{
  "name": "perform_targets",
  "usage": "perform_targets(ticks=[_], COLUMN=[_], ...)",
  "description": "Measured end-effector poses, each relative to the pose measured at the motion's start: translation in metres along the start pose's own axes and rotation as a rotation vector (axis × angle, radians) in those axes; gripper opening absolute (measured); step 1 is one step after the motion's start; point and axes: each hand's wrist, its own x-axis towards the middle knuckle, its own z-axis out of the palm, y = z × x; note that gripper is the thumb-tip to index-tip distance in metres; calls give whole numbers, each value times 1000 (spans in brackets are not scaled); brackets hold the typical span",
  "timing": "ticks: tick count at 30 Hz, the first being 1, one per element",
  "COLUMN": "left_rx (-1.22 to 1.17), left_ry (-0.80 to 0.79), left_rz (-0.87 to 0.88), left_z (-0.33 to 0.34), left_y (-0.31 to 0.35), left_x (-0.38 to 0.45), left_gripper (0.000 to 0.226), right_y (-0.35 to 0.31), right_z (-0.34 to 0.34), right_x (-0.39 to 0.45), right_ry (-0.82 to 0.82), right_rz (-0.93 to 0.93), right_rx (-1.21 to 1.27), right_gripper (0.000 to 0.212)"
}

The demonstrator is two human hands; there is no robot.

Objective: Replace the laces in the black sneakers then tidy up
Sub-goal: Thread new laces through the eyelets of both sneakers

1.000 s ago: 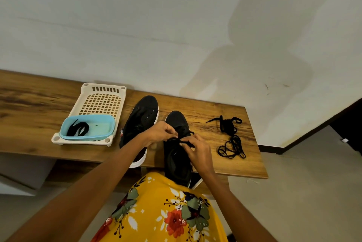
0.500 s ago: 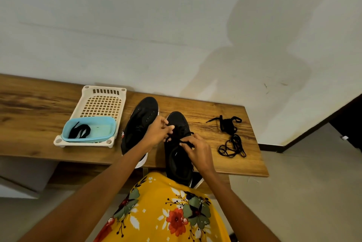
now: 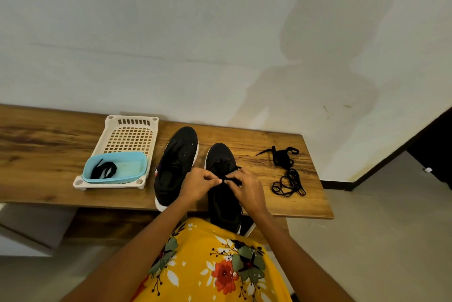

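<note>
Two black sneakers with white soles stand side by side on the wooden bench (image 3: 49, 155). The left sneaker (image 3: 177, 162) shows bare eyelets with no lace. Over the right sneaker (image 3: 221, 157) both my hands work a black lace (image 3: 228, 177). My left hand (image 3: 199, 185) pinches one part of the lace, and my right hand (image 3: 248, 190) pinches it from the other side; the fingertips nearly meet. A loose pile of black laces (image 3: 287, 171) lies on the bench to the right.
A cream slotted tray (image 3: 132, 130) sits left of the sneakers, holding a light blue tub (image 3: 132, 164) with a black lace (image 3: 104, 171) in it. The bench ends at the right near a doorway. A white wall rises right behind the bench.
My left hand moved right and down along the right sneaker, closing in on my right hand until both pinch the lace close together.
</note>
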Motion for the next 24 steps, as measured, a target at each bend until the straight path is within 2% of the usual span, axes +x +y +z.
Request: perform_targets(ticks=[3,6,13,18,20,22,24], left_rx=[-166,-317,-391,-470,-446,-415,-357], left_ry=[-24,-147,-349,-235,-266,-304,-180], left_rz=[-148,-306,-289,-288,-301,-304,-211], left_z=[1,-2,-13,-4,-7,-11,-13], left_y=[2,5,-4,-2,-2,0,3], left_x=[3,3,-3,-2,-1,1,7], left_gripper=[18,15,9,2,3,16,32], right_y=[0,1,0,1,-1,-1,-1], right_z=[1,1,5,4,3,2,2], right_x=[1,1,0,-1,-1,-1,-1], right_ry=[-6,5,12,12,9,8,11], right_rz=[-43,-48,-5,-8,-27,-46,-64], right_rx=[-54,-49,0,-36,-64,-88,-100], right_gripper=[15,15,14,15,14,14,14])
